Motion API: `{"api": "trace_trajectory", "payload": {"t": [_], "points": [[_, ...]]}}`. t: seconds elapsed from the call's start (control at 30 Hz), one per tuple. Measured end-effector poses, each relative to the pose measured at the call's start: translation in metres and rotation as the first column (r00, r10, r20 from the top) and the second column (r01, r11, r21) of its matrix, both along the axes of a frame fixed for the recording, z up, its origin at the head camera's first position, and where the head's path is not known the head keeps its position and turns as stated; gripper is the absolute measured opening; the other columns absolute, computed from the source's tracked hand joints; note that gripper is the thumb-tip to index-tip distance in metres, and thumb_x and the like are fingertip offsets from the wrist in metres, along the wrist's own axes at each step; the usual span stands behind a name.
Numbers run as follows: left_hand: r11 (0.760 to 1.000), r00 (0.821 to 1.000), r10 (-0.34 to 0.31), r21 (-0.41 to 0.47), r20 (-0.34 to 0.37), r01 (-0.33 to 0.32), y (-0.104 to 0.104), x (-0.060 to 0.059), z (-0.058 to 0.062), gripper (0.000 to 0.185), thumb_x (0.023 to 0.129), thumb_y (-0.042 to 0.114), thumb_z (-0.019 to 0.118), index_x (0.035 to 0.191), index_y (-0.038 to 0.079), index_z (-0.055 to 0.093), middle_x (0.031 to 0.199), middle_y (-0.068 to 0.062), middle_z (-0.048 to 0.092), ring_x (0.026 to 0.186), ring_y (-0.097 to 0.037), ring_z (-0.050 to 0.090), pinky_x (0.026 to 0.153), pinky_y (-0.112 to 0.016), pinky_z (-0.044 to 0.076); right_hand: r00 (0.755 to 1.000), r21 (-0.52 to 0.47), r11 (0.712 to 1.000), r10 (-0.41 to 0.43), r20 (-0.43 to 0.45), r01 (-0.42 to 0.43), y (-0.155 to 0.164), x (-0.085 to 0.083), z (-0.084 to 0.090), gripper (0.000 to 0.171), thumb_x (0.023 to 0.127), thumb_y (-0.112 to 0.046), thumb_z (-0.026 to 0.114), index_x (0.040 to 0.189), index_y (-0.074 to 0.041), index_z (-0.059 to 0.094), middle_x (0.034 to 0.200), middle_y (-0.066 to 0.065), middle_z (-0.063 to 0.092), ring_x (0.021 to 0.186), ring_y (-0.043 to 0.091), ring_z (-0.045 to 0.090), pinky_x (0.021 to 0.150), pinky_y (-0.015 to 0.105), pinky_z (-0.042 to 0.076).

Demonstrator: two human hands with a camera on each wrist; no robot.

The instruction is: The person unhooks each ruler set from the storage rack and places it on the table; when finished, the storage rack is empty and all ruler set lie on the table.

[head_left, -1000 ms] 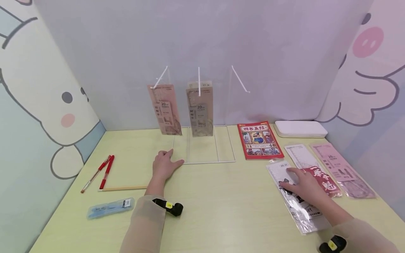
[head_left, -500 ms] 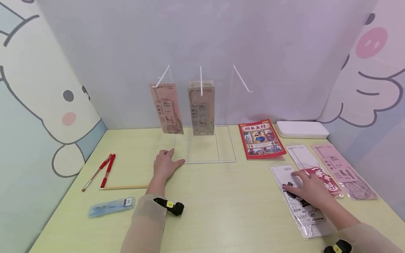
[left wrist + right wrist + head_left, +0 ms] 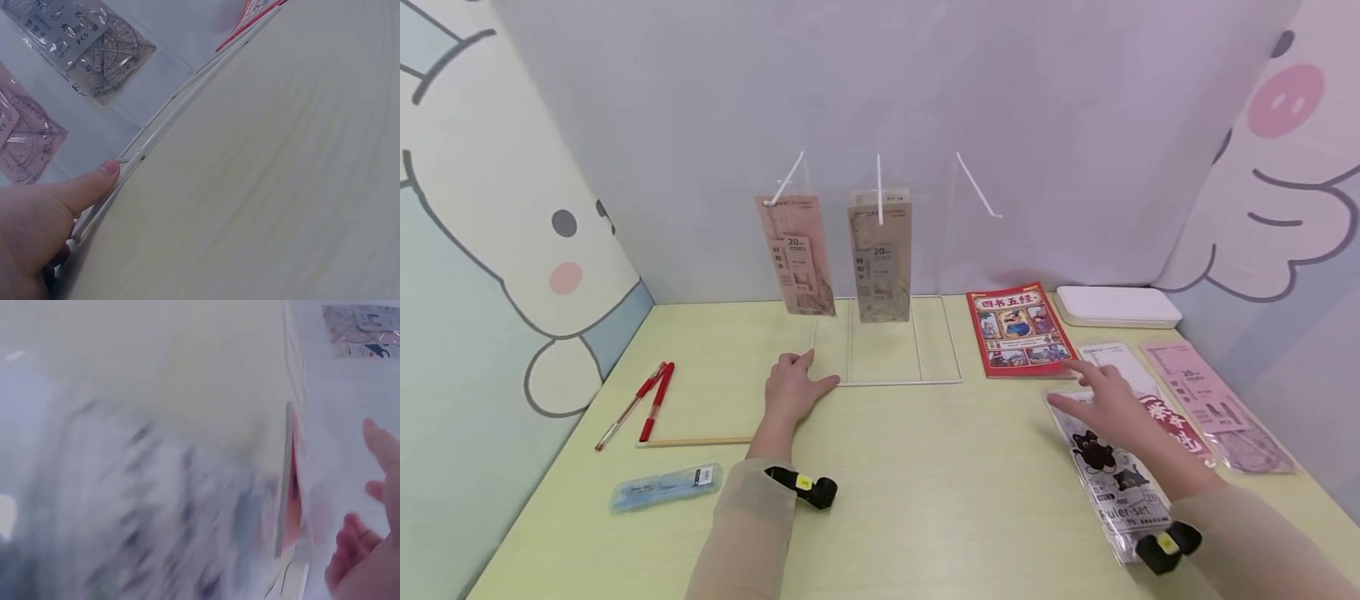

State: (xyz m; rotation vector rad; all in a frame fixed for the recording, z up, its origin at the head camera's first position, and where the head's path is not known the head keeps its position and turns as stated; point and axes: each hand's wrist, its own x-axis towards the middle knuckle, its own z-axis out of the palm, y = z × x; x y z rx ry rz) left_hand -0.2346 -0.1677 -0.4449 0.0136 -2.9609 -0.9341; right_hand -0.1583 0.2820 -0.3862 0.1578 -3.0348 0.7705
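My left hand (image 3: 793,385) lies flat on the table, its fingers touching the front left corner of a white wire rack (image 3: 917,382). In the left wrist view a fingertip (image 3: 103,172) meets the rack's wire base (image 3: 181,94). Two ruler packets (image 3: 795,254) (image 3: 882,257) hang from the rack's hooks; the right hook (image 3: 977,187) is bare. My right hand (image 3: 1097,396) hovers with straight fingers over the top end of a clear cat-print ruler-set packet (image 3: 1120,487), holding nothing. The right wrist view is blurred and shows only fingers (image 3: 378,447).
A red book (image 3: 1018,329), a white box (image 3: 1118,306), a white packet (image 3: 1116,360), a red packet (image 3: 1180,429) and a pink ruler packet (image 3: 1217,404) lie at the right. Red pens (image 3: 651,404), a wooden stick (image 3: 696,442) and a blue packet (image 3: 664,487) lie at the left.
My right hand has lifted off the cat-print packet and moved away from me toward the red book, fingers straightening. The left hand has stayed put.
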Motion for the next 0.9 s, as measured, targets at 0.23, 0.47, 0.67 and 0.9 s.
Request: {"api": "trace_trajectory", "payload": {"t": [0.23, 0.47, 0.67, 0.9], "points": [[1.000, 1.000, -0.010, -0.006, -0.003, 0.010, -0.001, 0.000, -0.001, 0.078, 0.083, 0.049, 0.066, 0.143, 0.007, 0.039, 0.130, -0.021, 0.040, 0.114, -0.038, 0.039, 0.092, -0.051, 0.033, 0.962, -0.234, 0.950, 0.152, -0.228, -0.205, -0.067, -0.050, 0.006, 0.070, 0.084, -0.025, 0.072, 0.143, -0.007, 0.037, 0.127, 0.023, 0.045, 0.107, 0.039, 0.049, 0.085, 0.054, 0.045], [1.000, 1.000, -0.009, -0.006, 0.006, 0.009, 0.000, 0.002, 0.001, 0.079, 0.083, 0.049, 0.065, 0.143, 0.006, 0.039, 0.130, -0.021, 0.039, 0.114, -0.038, 0.039, 0.093, -0.051, 0.032, 0.931, -0.282, 0.910, 0.220, -0.291, -0.303, -0.145, -0.089, 0.027, 0.079, 0.083, -0.032, 0.072, 0.148, -0.018, 0.030, 0.139, 0.015, 0.037, 0.114, 0.033, 0.047, 0.090, 0.050, 0.044], [1.000, 1.000, -0.009, 0.002, 0.005, 0.009, -0.001, 0.000, 0.001, 0.079, 0.083, 0.051, 0.065, 0.143, 0.007, 0.039, 0.130, -0.021, 0.039, 0.114, -0.038, 0.039, 0.094, -0.051, 0.032, 0.913, -0.248, 0.921, 0.203, -0.353, -0.300, -0.181, -0.106, 0.042, 0.079, 0.080, -0.032, 0.075, 0.146, -0.017, 0.034, 0.141, 0.014, 0.036, 0.126, 0.030, 0.036, 0.098, 0.048, 0.037], [1.000, 1.000, -0.001, 0.006, 0.003, 0.001, -0.001, -0.001, 0.000, 0.079, 0.082, 0.051, 0.066, 0.143, 0.008, 0.040, 0.130, -0.020, 0.040, 0.117, -0.038, 0.039, 0.094, -0.050, 0.033, 0.915, -0.266, 0.926, 0.159, -0.372, -0.269, -0.198, -0.115, 0.052, 0.080, 0.077, -0.030, 0.078, 0.145, -0.020, 0.035, 0.149, 0.014, 0.025, 0.135, 0.035, 0.026, 0.102, 0.054, 0.030]]}}
